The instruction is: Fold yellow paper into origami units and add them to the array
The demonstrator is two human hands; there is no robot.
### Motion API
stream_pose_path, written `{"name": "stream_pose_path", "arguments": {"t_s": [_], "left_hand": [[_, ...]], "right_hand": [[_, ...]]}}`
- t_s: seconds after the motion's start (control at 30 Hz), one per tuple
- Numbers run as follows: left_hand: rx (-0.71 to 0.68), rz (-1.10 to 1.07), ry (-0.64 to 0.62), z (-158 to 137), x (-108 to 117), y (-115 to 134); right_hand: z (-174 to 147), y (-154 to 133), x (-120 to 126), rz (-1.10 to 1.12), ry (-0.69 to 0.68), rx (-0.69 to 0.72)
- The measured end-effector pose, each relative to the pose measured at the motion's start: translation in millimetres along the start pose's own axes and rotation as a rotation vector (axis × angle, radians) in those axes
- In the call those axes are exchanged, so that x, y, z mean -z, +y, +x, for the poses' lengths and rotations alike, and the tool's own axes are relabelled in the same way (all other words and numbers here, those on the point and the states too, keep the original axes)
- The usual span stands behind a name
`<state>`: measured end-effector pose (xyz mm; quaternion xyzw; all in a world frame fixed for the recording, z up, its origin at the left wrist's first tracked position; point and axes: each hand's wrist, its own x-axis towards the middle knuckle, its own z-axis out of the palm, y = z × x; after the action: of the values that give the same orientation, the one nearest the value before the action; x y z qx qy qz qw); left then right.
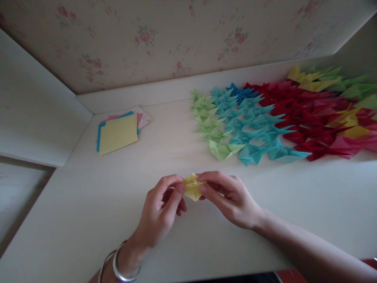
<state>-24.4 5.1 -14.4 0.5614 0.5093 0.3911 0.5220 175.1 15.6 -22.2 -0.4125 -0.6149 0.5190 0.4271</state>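
Observation:
A small yellow paper crane [193, 189], its body folded, is held up over the front of the white table. My left hand [163, 206] pinches its left end between thumb and fingers. At its right end, my right hand [226, 196] grips the paper in the same way, fingertips hiding that tip. Beyond my hands stand rows of folded paper cranes: light green ones [216, 134] nearest, then turquoise ones [253, 135], with many red ones [306, 118] to the right.
Square paper sheets [119, 133], yellow on top with blue and pink beneath, lie at the back left. Yellow cranes [313, 80] and dark blue ones [241, 92] sit among the others. A white panel [32, 98] bounds the left; a flowered wall [165, 43] rises behind.

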Motion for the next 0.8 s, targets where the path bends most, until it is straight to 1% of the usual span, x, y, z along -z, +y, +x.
{"name": "stream_pose_path", "arguments": {"t_s": [0.13, 0.23, 0.33, 0.4, 0.47, 0.63, 0.73, 0.8], "left_hand": [[-0.052, 0.108, -0.047, -1.9, 2.3, 0.9], [-0.104, 0.212, -0.092, 0.7, 3.6, 3.4], [-0.188, 0.299, -0.065, 5.4, 4.5, 3.1], [-0.225, 0.328, -0.021, 7.8, 5.5, 1.4], [-0.216, 0.313, 0.016, 9.4, 6.8, -0.3], [-0.105, 0.136, 0.075, 12.2, 8.5, 0.1], [-0.090, 0.159, 0.048, 13.0, 5.9, 2.2], [-0.089, 0.189, 0.009, 12.5, 3.5, 3.3]], "right_hand": [[1.9, -5.0, 2.8, -0.155, -0.016, 0.050], [3.1, -7.1, 4.1, -0.219, 0.009, 0.114], [3.1, -4.8, 3.1, -0.269, 0.022, 0.169], [2.5, -2.1, 1.4, -0.290, 0.021, 0.159], [2.0, 0.5, -0.3, -0.307, 0.024, 0.125], [1.1, 1.0, -1.4, -0.301, 0.089, 0.037], [1.0, -2.3, -1.4, -0.231, 0.046, 0.000], [1.7, -4.1, -2.0, -0.214, 0.009, 0.022]]}}
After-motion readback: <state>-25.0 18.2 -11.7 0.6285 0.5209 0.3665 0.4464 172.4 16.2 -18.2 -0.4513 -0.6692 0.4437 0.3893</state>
